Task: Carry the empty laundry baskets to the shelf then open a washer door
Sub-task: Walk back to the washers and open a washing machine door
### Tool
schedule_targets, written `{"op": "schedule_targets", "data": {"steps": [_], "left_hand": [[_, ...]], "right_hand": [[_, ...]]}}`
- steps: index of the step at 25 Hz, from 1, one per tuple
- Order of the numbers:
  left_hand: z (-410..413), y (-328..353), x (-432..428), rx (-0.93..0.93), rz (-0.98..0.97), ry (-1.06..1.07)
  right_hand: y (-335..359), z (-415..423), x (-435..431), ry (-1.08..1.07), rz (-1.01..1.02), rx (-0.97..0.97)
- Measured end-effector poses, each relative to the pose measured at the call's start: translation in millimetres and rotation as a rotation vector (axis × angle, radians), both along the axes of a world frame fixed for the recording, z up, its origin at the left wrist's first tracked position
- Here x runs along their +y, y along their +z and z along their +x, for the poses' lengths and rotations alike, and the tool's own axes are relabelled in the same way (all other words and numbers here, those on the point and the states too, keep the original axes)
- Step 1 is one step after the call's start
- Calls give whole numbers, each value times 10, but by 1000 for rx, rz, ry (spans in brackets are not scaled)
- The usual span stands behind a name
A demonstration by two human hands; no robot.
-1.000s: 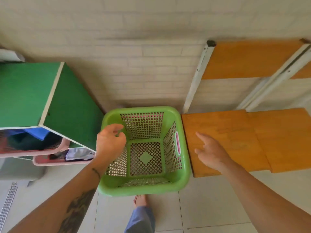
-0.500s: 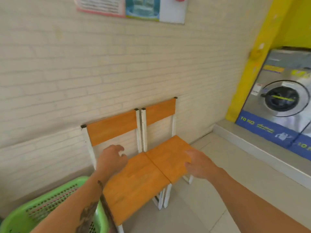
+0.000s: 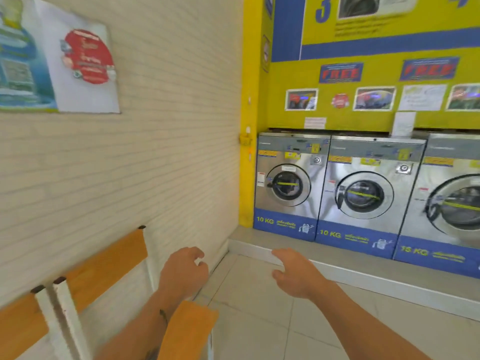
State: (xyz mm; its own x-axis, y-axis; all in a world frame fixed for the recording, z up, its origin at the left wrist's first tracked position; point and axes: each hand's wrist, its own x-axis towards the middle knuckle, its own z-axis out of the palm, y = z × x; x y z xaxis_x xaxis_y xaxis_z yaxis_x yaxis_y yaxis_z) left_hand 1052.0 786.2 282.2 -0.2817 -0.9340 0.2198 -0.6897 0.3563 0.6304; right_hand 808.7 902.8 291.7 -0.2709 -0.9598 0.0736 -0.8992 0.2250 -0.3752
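Note:
A row of silver front-loading washers stands on a raised step against the yellow wall. The leftmost washer (image 3: 288,185) and the middle washer (image 3: 363,193) carry "10 KG" labels, and a larger right washer (image 3: 452,203) is cut off by the frame edge. All round doors look closed. My left hand (image 3: 183,272) and my right hand (image 3: 296,275) are held out low in front of me, empty, fingers loosely apart, well short of the washers. No laundry basket or shelf is in sight.
Two orange-and-white chairs (image 3: 104,266) stand against the pale brick wall at lower left, one seat corner under my left forearm. A raised grey step (image 3: 337,263) runs below the washers. A poster (image 3: 52,63) hangs on the brick wall. Tiled floor lies ahead.
My view has swung up and right, away from the green basket by the green shelf, past the chairs, to the washers. Both hands stay empty and outstretched.

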Motion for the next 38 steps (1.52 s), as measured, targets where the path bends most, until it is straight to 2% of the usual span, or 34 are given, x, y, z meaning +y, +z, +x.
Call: {"op": "schedule_targets", "data": {"steps": [3, 8, 15, 23, 29, 38], "left_hand": [[-586, -54, -568, 62, 21, -93], [-1439, -41, -1461, 44, 8, -203], [-2725, 55, -2144, 114, 16, -362], [-4627, 141, -2763, 159, 27, -437], [-6157, 211, -3327, 68, 13, -372], [-8451, -19, -4440, -4, 11, -521]], "right_hand": [[41, -505, -268, -126, -14, -12], [55, -1132, -732, -319, -23, -59], [37, -2060, -1130, -488, -33, -58], [66, -4060, -1788, -522, -131, -148], [97, -5581, -2347, -532, -62, -153], [-85, -7675, -3435, -531, 24, -91]]}}
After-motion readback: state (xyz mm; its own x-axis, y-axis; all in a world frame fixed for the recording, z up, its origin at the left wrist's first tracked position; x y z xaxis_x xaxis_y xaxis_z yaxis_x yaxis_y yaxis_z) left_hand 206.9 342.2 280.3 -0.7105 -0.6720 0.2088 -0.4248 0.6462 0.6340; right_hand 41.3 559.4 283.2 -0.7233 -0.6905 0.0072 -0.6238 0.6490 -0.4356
